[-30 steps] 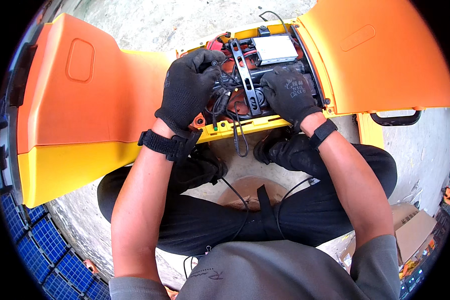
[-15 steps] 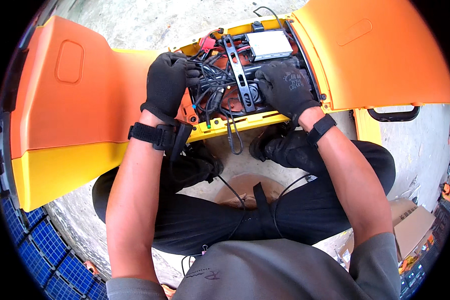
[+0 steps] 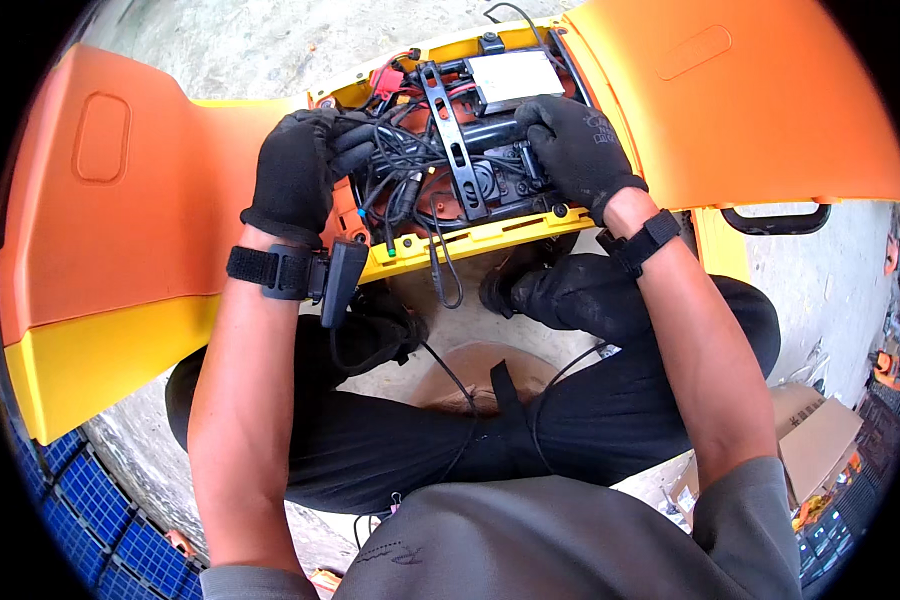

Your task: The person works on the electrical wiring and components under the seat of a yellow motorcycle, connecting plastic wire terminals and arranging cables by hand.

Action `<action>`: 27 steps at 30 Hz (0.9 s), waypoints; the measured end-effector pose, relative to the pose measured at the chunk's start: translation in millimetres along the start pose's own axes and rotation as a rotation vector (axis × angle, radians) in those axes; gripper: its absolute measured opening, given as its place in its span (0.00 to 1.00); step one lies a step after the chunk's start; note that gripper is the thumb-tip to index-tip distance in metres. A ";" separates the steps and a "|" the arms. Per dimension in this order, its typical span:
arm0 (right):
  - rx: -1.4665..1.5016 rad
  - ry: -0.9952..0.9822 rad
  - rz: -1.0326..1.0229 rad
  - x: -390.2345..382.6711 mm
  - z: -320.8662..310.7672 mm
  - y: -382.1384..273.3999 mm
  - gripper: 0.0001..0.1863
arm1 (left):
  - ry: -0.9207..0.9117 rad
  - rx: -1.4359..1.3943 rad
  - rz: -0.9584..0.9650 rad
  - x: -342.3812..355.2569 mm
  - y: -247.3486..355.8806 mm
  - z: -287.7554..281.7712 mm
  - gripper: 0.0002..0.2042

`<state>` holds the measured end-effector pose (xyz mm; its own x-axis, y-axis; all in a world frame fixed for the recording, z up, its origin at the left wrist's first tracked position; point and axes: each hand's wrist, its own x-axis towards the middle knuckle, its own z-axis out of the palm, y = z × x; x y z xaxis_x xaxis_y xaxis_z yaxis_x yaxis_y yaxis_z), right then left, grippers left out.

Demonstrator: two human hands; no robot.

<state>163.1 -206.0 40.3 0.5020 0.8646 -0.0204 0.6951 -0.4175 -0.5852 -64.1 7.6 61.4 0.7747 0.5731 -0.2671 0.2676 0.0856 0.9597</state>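
Both hands wear black gloves and work at an open compartment in an orange and yellow body. At its left edge, my left hand [image 3: 292, 172] has its fingers bent beside a tangle of black cables [image 3: 407, 150]; what lies within them is hidden. Over the right side, my right hand [image 3: 578, 155] is closed, its fingertips by the right end of a thick black tube [image 3: 490, 134]. Just beyond that hand lies a silver box [image 3: 515, 80]. A slotted black metal bracket [image 3: 453, 140] crosses the compartment between my hands. A cable loop [image 3: 448, 270] hangs over the yellow near rim [image 3: 470, 240].
Large orange panels rise on the left [image 3: 100, 200] and right [image 3: 740, 110]. A black handle [image 3: 776, 220] sits below the right panel. Blue grid crates [image 3: 95, 500] stand at lower left, an open cardboard box [image 3: 815, 435] at lower right. My bent legs straddle a round brown patch.
The whole view has shifted slightly. Relative to the compartment, my right hand has moved right, uncovering black parts beside the bracket. My left hand has drawn slightly left from the cables.
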 end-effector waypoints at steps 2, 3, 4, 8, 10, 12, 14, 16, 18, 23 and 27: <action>-0.012 -0.007 -0.008 -0.4 -0.1 -1.4 0.09 | 0.101 -0.341 -0.134 0.2 1.4 6.2 0.13; -0.028 -0.015 -0.003 -0.3 -0.8 -1.9 0.09 | 0.129 -0.376 -0.166 -0.5 3.8 7.1 0.13; -0.044 -0.021 0.003 -0.1 -1.5 -2.6 0.09 | 0.156 -0.408 -0.198 -0.9 6.2 7.3 0.14; -0.022 -0.002 -0.017 0.8 0.3 1.4 0.10 | 0.163 -0.349 -0.178 3.1 -0.7 0.0 0.14; -0.025 -0.002 -0.007 -0.1 -1.0 0.7 0.10 | 0.174 -0.326 -0.129 3.0 -3.8 -0.8 0.14; -0.002 0.013 0.019 -1.0 -3.5 -1.3 0.09 | 0.182 -0.304 -0.126 3.6 -2.2 0.4 0.14; 0.000 0.026 0.029 -0.5 -4.7 -1.0 0.09 | 0.198 -0.280 -0.128 3.4 2.3 3.2 0.14; -0.019 0.036 0.023 1.7 -6.7 1.4 0.09 | 0.223 -0.257 -0.135 3.0 4.4 4.7 0.14; -0.034 0.033 0.063 2.9 -10.5 -0.2 0.09 | 0.220 -0.244 -0.144 4.1 0.2 1.0 0.14; -0.022 0.065 0.081 3.1 -15.3 2.5 0.09 | 0.189 -0.298 -0.165 4.1 -3.1 0.9 0.14; -0.013 0.063 0.078 2.7 -14.3 3.7 0.09 | 0.123 -0.303 -0.177 4.0 -0.9 2.0 0.16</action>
<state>174.4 -209.1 49.6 0.5860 0.8102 -0.0140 0.6591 -0.4866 -0.5734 -60.1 8.2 59.2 0.6519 0.6199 -0.4367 0.1957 0.4189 0.8867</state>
